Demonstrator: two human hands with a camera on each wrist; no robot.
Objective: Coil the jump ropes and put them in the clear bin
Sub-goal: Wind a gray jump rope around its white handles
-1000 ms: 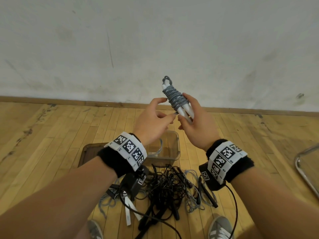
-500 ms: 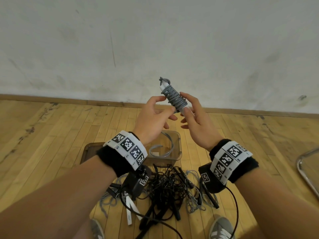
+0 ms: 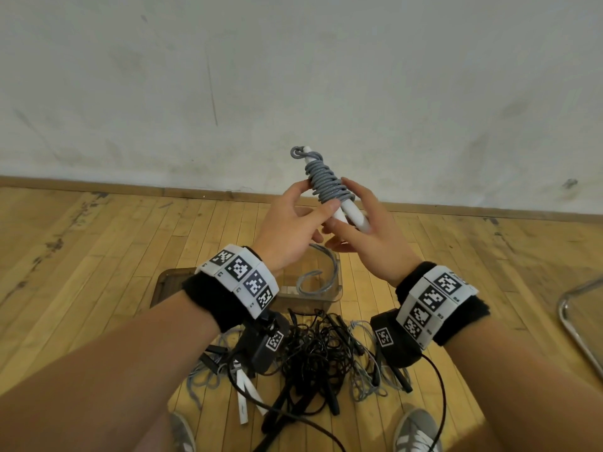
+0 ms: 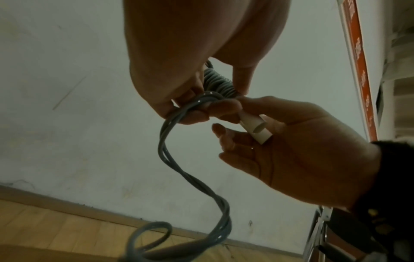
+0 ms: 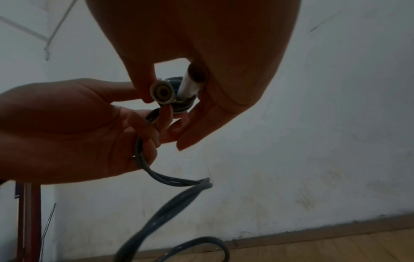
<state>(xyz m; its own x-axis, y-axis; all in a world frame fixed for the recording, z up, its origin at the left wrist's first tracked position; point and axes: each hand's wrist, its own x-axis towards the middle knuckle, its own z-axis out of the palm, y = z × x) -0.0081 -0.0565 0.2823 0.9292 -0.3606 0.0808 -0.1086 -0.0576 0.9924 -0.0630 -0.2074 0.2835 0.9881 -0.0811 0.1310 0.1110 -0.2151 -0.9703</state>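
Held up at frame centre against the wall: grey jump rope (image 3: pixel 328 185), coiled round two white handles (image 3: pixel 354 216). Left hand (image 3: pixel 290 226) pinching the coil and the loose doubled rope end (image 4: pixel 190 159), fingers curled. Right hand (image 3: pixel 368 233) cradling the handles, fingers bent round them. Below the hands, clear bin (image 3: pixel 337 293) on the wooden floor (image 3: pixel 98 249); lower centre, tangled black ropes (image 3: pixel 313 350).

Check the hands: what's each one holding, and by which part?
Both hold one grey jump rope. The right hand grips its two white handles, bundled side by side; the left hand pinches the loose cord just below the wraps.
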